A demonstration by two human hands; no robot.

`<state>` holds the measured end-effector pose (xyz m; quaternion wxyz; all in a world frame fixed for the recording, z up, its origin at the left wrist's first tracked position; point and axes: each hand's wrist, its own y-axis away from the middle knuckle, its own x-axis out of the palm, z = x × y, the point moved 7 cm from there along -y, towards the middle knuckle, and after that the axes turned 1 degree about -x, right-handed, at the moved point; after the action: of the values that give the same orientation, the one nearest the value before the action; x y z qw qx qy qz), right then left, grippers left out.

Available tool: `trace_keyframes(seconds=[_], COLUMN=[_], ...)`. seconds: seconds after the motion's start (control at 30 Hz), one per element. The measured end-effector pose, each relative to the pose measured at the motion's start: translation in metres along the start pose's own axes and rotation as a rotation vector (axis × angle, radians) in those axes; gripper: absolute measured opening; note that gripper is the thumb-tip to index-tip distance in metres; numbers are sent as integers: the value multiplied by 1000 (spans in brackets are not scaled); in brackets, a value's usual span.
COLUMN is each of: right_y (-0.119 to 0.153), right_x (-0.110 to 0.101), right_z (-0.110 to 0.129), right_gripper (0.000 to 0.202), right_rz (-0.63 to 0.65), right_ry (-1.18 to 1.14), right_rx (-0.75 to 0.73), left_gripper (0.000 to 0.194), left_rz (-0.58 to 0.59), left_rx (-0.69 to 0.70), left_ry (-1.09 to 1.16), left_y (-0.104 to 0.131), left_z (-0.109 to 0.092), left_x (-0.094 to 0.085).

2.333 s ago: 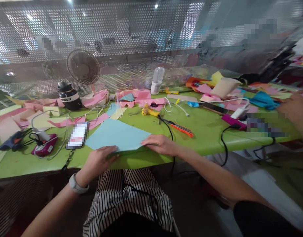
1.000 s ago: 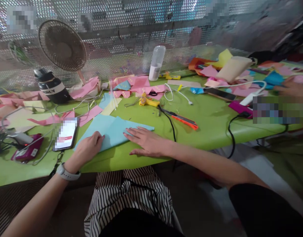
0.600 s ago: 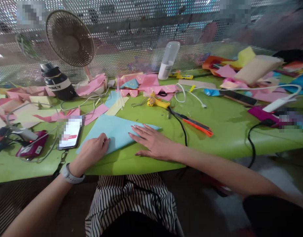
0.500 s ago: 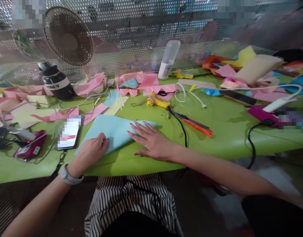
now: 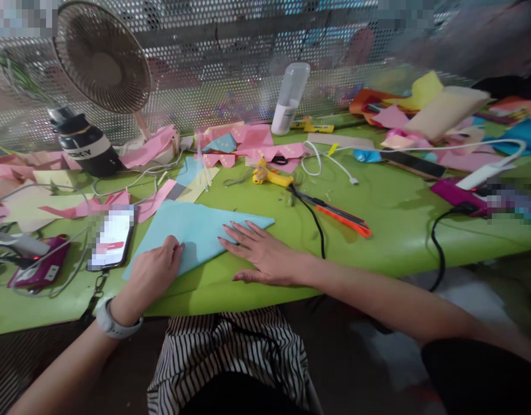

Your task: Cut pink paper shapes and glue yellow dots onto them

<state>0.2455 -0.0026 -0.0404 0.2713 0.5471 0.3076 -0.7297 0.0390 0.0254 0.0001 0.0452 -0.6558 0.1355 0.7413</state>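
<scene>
A light blue sheet of paper, folded to a point at its right end, lies flat on the green table. My left hand, curled into a fist, rests on the paper's lower left part; its palm side is hidden and nothing shows in it. With fingers spread, my right hand lies flat across the paper's lower right edge, thumb on the tabletop. Beyond it are a yellow hot glue gun and an orange utility knife. A lit phone lies left of my left hand.
Pink and yellow paper pieces cover the left and back of the green table. A fan, a black bottle and a clear bottle stand along the back. Magenta power strips and cables lie on both sides.
My right hand has slid slightly toward me along the paper, baring more of its pointed right end. My left fist stays on the paper. The camera view has shifted a little.
</scene>
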Motion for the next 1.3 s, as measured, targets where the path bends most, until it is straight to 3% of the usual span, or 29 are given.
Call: trace_keyframes(seconds=[0.2, 0.5, 0.83, 1.3], right_y=[5, 13, 12, 17], right_x=[-5, -25, -8, -7], right_z=[3, 26, 21, 23], right_gripper=[85, 70, 82, 83], right_rz=[-44, -212, -94, -92], right_ry=[-22, 6, -7, 21], right_rx=[-29, -185, -109, -114], left_gripper=[30, 28, 28, 29], left_rz=[40, -3, 37, 54], left_rx=[-7, 67, 99, 95], left_ry=[26, 313, 435, 408], left_y=[1, 6, 9, 7], left_z=[2, 18, 18, 16], left_x=[0, 5, 10, 6])
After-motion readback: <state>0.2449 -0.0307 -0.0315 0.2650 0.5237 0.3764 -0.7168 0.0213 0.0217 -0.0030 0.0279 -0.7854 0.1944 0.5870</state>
